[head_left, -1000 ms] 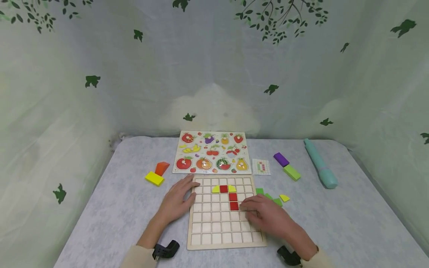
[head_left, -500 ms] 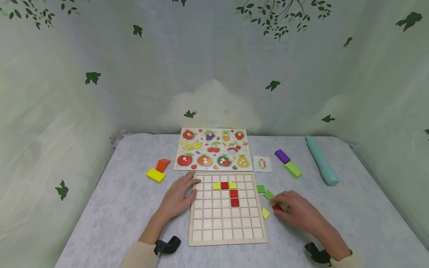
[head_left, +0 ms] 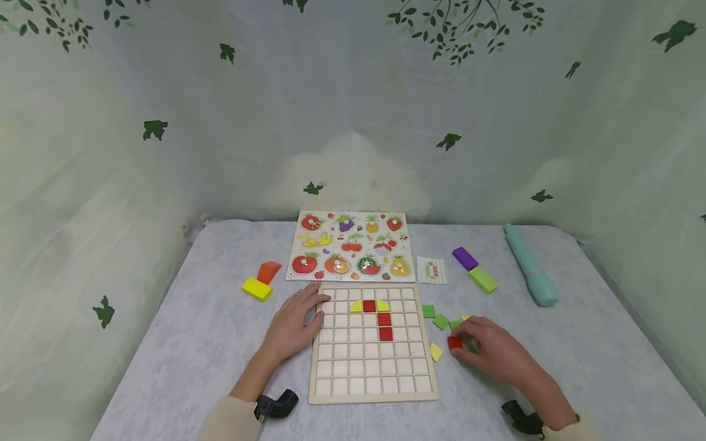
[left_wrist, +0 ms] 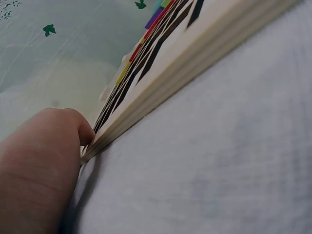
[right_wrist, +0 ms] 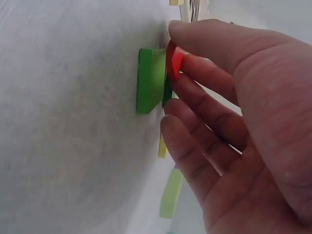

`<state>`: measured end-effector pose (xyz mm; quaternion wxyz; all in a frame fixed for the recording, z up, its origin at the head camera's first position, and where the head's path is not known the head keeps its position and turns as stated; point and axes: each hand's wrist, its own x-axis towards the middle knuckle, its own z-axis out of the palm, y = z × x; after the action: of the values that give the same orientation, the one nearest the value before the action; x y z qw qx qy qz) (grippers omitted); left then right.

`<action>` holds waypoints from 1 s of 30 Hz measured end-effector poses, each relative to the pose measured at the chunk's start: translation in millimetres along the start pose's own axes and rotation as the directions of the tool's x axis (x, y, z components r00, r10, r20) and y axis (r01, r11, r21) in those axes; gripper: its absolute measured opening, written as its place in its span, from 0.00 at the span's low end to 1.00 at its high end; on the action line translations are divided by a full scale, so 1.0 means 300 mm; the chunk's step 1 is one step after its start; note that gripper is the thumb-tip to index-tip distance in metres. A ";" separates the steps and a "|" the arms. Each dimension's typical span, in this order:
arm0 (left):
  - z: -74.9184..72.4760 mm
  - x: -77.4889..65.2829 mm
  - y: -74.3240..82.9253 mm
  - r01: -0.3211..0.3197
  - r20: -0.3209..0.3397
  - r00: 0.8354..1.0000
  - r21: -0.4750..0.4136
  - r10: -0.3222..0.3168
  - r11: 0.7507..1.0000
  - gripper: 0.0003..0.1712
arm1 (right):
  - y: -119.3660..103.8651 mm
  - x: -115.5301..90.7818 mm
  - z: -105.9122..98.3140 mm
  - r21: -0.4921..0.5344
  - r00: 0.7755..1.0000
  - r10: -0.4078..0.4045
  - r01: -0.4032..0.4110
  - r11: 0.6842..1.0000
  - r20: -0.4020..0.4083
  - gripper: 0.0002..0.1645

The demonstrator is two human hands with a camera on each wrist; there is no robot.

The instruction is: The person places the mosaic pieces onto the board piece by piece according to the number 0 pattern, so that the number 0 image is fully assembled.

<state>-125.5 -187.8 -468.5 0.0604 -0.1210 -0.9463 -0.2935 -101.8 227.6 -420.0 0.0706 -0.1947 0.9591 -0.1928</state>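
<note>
My left hand (head_left: 292, 326) rests along the left edge of a wooden grid board (head_left: 356, 369), fingers extended over its rim. In the left wrist view the thumb (left_wrist: 46, 161) touches the board's side. To the right of the board, my right hand (head_left: 499, 349) pinches a red square tile (head_left: 454, 343) between thumb and forefinger, tilted in the right wrist view; the other fingers curve loosely. A green tile (right_wrist: 150, 80) lies by the fingertips. Red squares (head_left: 385, 334) and yellow pieces (head_left: 356, 306) fill some upper cells of the board.
Green tiles (head_left: 428, 311) and a yellow piece (head_left: 436, 351) lie right of the board. Behind it are a fruit puzzle (head_left: 353, 234) and a small pattern card (head_left: 432, 270). Yellow (head_left: 257, 288) and purple blocks (head_left: 465, 258) flank them; a teal bottle-shaped object (head_left: 531, 266) lies far right.
My right hand has moved right, from over the board's edge to the loose tiles, and now pinches a red tile there. My left hand has stayed at the board.
</note>
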 end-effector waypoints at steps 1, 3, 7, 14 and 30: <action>0.000 -0.002 0.001 0.000 -0.002 1.000 -0.003 -0.001 1.000 0.21 | -0.004 0.002 0.002 0.004 1.000 0.004 -0.004 1.000 -0.002 0.12; 0.001 -0.006 0.001 -0.001 -0.003 1.000 -0.006 0.001 1.000 0.21 | -0.014 0.009 0.003 0.016 1.000 0.010 -0.010 1.000 -0.018 0.12; 0.002 -0.008 0.000 -0.003 -0.002 1.000 0.005 0.003 1.000 0.21 | -0.050 0.032 0.010 0.072 0.999 -0.021 0.023 0.997 -0.037 0.13; -0.003 -0.004 -0.003 -0.008 -0.002 1.000 -0.009 0.008 1.000 0.20 | -0.149 0.088 0.063 0.124 0.994 -0.113 0.113 0.986 -0.008 0.11; -0.004 -0.002 -0.004 0.010 -0.003 1.000 -0.046 -0.010 0.999 0.19 | -0.286 0.135 0.145 0.063 0.976 -0.218 0.218 0.974 -0.008 0.11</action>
<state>-125.1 -189.6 -468.3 0.0574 -0.1171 -0.9399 -0.3155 -100.0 123.5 -428.3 0.0549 -0.2964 0.9253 -0.2301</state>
